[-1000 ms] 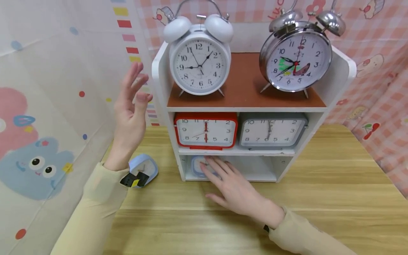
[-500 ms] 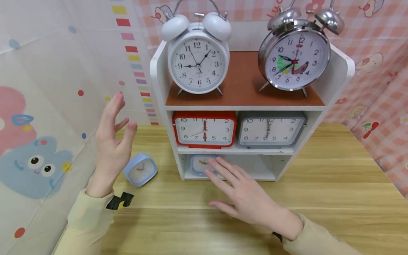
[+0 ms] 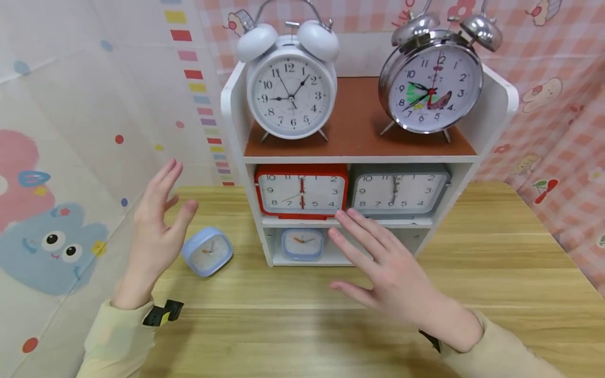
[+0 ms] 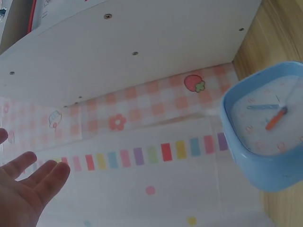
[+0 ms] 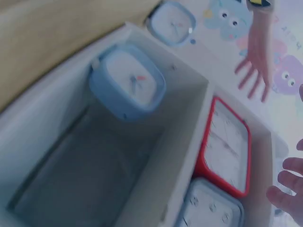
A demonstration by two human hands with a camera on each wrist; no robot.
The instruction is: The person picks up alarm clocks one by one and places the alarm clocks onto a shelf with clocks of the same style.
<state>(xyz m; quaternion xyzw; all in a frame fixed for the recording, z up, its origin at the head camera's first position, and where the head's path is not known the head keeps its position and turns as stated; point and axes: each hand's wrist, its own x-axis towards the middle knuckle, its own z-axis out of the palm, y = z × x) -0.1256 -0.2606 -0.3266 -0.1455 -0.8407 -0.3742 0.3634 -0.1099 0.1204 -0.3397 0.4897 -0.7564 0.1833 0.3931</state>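
Note:
My left hand [image 3: 153, 226] hovers with loosely spread fingers at the left, near a small light-blue alarm clock [image 3: 207, 252] that stands turned on the table. In the left wrist view that same blue clock [image 4: 265, 127] shows at the right, apart from the fingers. My right hand [image 3: 392, 268] is raised in front of the white shelf [image 3: 491, 121], fingers extended and holding nothing. Behind it, at the left of the bottom compartment, sits a second light-blue clock [image 3: 302, 244]. The right wrist view shows this clock [image 5: 128, 82] inside, against the side wall.
On the brown top board stand a white twin-bell clock [image 3: 292, 97] and a silver twin-bell clock [image 3: 431, 84]. A red rectangular clock [image 3: 301, 191] and a grey one [image 3: 399, 191] fill the middle compartment. Patterned cloth [image 3: 567, 157] hangs behind and beside the wooden table [image 3: 510, 262].
My right hand has drawn back from the blue clock in the bottom compartment, moving right and uncovering it. My left hand has moved down and left, away from the shelf.

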